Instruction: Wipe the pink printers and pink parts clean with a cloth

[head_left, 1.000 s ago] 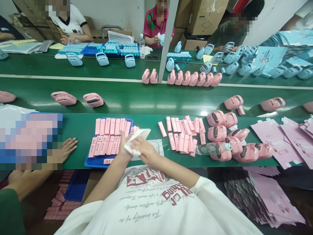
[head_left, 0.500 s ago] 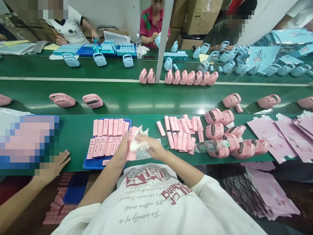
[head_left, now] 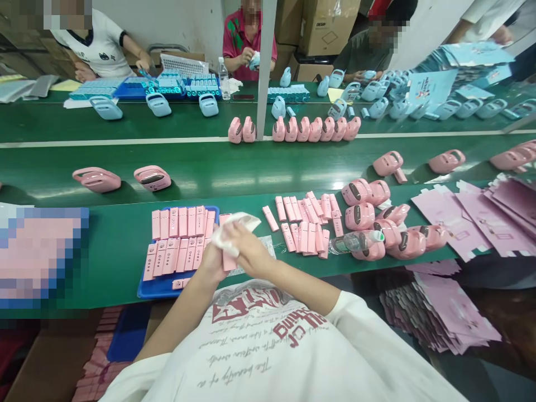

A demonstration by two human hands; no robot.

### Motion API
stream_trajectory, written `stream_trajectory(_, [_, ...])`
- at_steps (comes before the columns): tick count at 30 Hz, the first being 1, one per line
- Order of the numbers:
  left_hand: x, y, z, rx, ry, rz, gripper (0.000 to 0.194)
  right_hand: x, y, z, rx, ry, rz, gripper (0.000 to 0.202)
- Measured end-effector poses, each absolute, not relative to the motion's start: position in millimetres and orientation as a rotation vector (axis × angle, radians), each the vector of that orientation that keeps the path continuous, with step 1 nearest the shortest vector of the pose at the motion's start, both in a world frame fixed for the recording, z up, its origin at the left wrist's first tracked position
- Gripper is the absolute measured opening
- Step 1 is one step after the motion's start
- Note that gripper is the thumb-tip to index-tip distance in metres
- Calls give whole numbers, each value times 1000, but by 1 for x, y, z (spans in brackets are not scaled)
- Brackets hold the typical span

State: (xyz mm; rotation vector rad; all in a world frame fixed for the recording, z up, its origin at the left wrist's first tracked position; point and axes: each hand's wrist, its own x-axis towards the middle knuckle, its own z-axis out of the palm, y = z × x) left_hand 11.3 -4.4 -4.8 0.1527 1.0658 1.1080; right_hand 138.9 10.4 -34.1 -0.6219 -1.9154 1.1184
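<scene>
My left hand (head_left: 214, 260) is closed round a flat pink plastic piece (head_left: 229, 261), partly covered by fingers and cloth. My right hand (head_left: 250, 249) presses a white cloth (head_left: 237, 226) against the upper part of that piece. Left of my hands, a blue tray (head_left: 161, 288) holds two rows of slim pink microphone-like sticks (head_left: 183, 222), several with small dark buttons. More pink sticks (head_left: 310, 237) lie loose on the green table to the right. A clear plastic sheet (head_left: 267, 245) lies partly hidden under my right hand.
Right of the loose sticks are a plastic bottle (head_left: 347, 243), pink handled speakers (head_left: 359, 216) and flat pink cartons (head_left: 435, 215). A green conveyor (head_left: 251, 167) with spaced pink speakers runs beyond the table. Co-workers sit across it among blue speakers (head_left: 158, 104).
The cloth has moved up and spread across the top of the pink piece, with my right hand shifted slightly left. The neighbour's hand at left has left view. The camera view has shifted slightly.
</scene>
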Motion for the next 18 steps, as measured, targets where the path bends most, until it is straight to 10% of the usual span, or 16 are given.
stream_trajectory(10, [3, -7, -10, 247, 837, 1067, 50, 156, 51, -46, -1072, -800, 1410, 43])
stream_trajectory(18, [18, -2, -37, 130, 958, 809, 63, 132, 15, -60, -946, -1291, 1579, 45])
